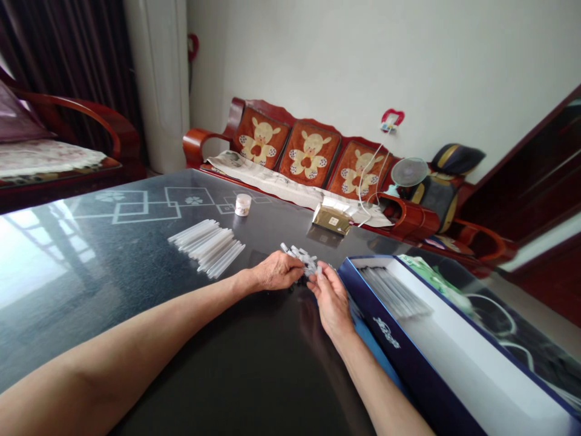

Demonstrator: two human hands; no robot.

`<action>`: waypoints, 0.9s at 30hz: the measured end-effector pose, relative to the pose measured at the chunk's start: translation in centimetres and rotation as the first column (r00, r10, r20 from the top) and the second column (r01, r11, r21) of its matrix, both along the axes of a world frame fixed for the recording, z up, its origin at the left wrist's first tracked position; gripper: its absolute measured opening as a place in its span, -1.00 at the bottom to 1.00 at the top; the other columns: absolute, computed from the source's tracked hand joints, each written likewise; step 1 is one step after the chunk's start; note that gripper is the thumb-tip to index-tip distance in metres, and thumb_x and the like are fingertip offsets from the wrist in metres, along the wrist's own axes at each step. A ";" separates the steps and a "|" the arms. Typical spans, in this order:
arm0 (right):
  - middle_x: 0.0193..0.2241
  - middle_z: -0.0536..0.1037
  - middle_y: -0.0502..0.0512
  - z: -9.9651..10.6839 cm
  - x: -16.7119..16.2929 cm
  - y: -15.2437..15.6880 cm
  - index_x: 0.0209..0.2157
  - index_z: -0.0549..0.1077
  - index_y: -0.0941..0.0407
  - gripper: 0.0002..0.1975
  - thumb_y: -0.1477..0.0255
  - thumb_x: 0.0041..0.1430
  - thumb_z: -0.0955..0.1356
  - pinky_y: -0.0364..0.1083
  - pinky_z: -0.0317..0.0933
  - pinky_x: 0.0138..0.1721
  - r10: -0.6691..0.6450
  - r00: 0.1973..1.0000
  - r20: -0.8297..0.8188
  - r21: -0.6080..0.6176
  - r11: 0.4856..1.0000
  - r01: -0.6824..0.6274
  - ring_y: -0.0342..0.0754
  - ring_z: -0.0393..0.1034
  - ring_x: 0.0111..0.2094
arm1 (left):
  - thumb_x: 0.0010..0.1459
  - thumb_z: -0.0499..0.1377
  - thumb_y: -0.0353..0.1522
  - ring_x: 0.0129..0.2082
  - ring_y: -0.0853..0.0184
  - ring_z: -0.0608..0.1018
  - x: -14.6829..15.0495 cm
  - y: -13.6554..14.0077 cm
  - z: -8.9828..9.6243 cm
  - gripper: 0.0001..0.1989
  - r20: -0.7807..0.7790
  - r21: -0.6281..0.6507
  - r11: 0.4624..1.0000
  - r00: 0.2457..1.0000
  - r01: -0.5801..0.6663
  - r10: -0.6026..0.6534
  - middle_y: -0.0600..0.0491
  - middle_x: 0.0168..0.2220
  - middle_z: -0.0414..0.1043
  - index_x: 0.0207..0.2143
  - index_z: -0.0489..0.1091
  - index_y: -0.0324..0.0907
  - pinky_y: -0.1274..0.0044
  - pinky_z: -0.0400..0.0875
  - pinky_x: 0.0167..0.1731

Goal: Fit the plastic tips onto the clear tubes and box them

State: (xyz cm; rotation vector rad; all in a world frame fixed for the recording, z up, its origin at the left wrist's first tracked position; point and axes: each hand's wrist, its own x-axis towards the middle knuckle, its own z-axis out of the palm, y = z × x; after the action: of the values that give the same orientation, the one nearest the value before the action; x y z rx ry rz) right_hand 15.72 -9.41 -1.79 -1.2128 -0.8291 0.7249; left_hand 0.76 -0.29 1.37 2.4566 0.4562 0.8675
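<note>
My left hand (280,271) is closed, its fingertips pinched at the edge of a small heap of short whitish plastic pieces (298,251) on the dark table. What lies between those fingertips is too small to make out. Facing it, my right hand (333,298) pinches one short whitish plastic piece (319,270) between thumb and fingers. The two hands are almost touching. Left of them lies a row of slim translucent white tubes (206,247), side by side. Beside my right forearm, a long blue box (408,345) with a white inside holds several clear slim tubes (397,292).
On the glossy table (149,260) stand a small white jar (242,204) and a gold tissue box (331,219). Green-and-white packaging (433,278) and white cables (499,309) lie beyond the blue box. A wooden sofa (200,145) and a fan (409,172) are behind.
</note>
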 end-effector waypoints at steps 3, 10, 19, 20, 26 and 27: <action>-0.28 0.53 0.01 0.3 -0.1 0.0 -0.17 0.44 0.04 -0.62 0.24 -0.07 0.45 -0.12 0.35 -0.28 0.039 0.974 -0.223 -0.007 0.999 -0.042 -0.11 0.44 -0.29 | 0.14 0.06 -0.43 -0.60 0.46 0.29 0.0 -0.1 0.0 -0.77 -0.046 -0.016 1.000 0.999 0.026 -0.027 0.13 -0.61 0.30 -0.56 0.39 -0.19 0.61 0.10 -0.52; -0.43 0.51 -0.07 0.5 0.0 0.0 -0.34 0.36 0.04 -0.68 0.31 -0.14 0.48 -0.14 0.32 -0.38 0.059 0.960 -0.274 0.028 0.998 -0.053 -0.13 0.44 -0.40 | 0.15 0.05 -0.44 -0.59 0.47 0.33 0.0 -0.2 0.1 -0.78 -0.059 -0.001 0.997 0.996 0.072 -0.072 0.12 -0.58 0.36 -0.50 0.43 -0.19 0.64 0.12 -0.51; -0.32 0.56 0.01 0.3 -0.1 -0.2 -0.30 0.37 0.06 -0.69 0.32 -0.10 0.48 -0.12 0.34 -0.36 0.078 0.981 -0.177 0.042 0.997 -0.072 -0.11 0.46 -0.36 | 0.14 0.06 -0.45 -0.55 0.45 0.41 0.0 -0.2 -0.1 -0.79 -0.015 0.030 0.997 0.998 0.066 -0.065 0.09 -0.54 0.44 -0.46 0.48 -0.17 0.65 0.16 -0.51; -0.32 0.56 0.01 0.3 -0.2 -0.3 -0.31 0.38 0.06 -0.69 0.32 -0.10 0.48 -0.13 0.34 -0.36 0.084 0.982 -0.170 0.043 0.996 -0.077 -0.11 0.46 -0.36 | 0.14 0.06 -0.45 -0.55 0.44 0.41 0.0 -0.1 -0.2 -0.79 -0.009 0.034 0.998 0.998 0.059 -0.059 0.09 -0.54 0.44 -0.46 0.48 -0.17 0.65 0.17 -0.51; -0.34 0.55 0.00 0.2 -0.5 -0.2 -0.31 0.40 0.09 -0.68 0.33 -0.11 0.50 -0.15 0.32 -0.33 0.099 0.984 -0.149 0.052 0.994 -0.093 -0.14 0.45 -0.35 | 0.12 0.07 -0.45 -0.54 0.43 0.41 0.2 -0.1 -0.4 -0.78 -0.019 0.033 0.998 0.999 0.048 -0.047 0.07 -0.55 0.41 -0.51 0.47 -0.18 0.63 0.18 -0.50; -0.35 0.55 0.00 0.1 -0.6 -0.2 -0.30 0.40 0.08 -0.67 0.32 -0.11 0.50 -0.15 0.32 -0.33 0.095 0.986 -0.135 0.054 0.995 -0.089 -0.13 0.45 -0.35 | 0.11 0.07 -0.45 -0.52 0.42 0.42 0.2 -0.1 -0.4 -0.78 -0.024 0.031 0.999 0.999 0.043 -0.042 0.06 -0.53 0.41 -0.51 0.47 -0.18 0.63 0.20 -0.47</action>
State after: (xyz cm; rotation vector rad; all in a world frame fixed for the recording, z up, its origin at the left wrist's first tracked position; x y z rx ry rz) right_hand 15.16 -9.64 -1.64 -1.0750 -0.7870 0.8500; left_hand 0.99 -0.38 1.01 2.4984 0.4005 0.8353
